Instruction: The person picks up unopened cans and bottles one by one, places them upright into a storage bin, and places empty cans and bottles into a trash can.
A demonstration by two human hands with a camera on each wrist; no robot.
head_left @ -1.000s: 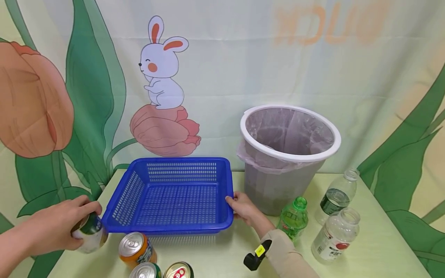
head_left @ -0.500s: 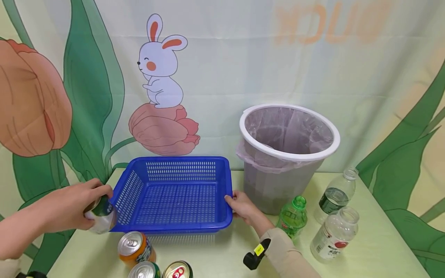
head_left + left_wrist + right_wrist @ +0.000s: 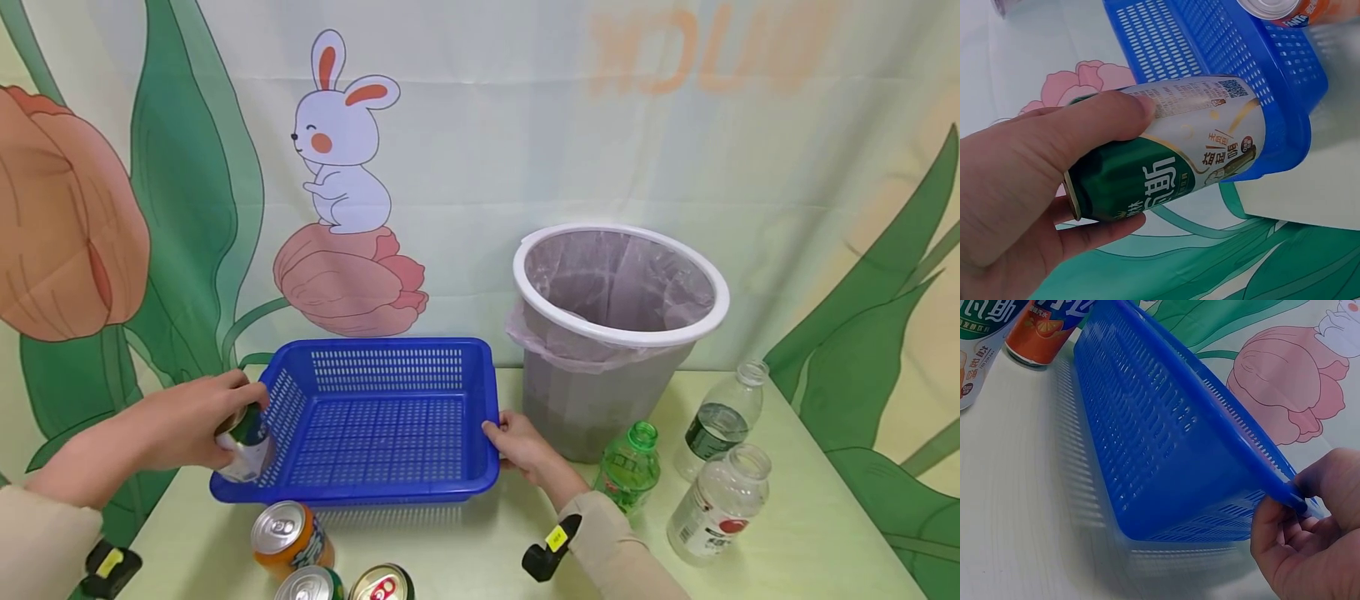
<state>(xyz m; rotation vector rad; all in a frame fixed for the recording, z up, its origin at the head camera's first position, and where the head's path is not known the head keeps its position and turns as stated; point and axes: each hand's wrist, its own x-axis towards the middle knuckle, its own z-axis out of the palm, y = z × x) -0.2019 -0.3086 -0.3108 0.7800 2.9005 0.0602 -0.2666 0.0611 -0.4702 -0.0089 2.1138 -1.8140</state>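
My left hand (image 3: 197, 418) grips a green-and-white drink can (image 3: 1185, 144) from above, thumb on one side and fingers on the other. In the head view the can is over the left rim of the blue plastic basket (image 3: 390, 490). My right hand (image 3: 527, 450) pinches the basket's right rim between thumb and curled fingers, as the right wrist view also shows. Nothing lies inside the basket. An orange soda can (image 3: 288, 537) stands just in front of its near left corner.
Nearer stand a green-topped can (image 3: 311, 585) and a gold-topped can (image 3: 384, 583). A lined grey bin (image 3: 592, 400) with a white rim is right of the basket. A green bottle (image 3: 630, 471), a clear labelled bottle (image 3: 723, 421) and a clear jar-like bottle (image 3: 720, 508) stand at right.
My left hand has carried the can rightward and up, from beside the basket to over its left rim. The right hand keeps its hold on the basket.
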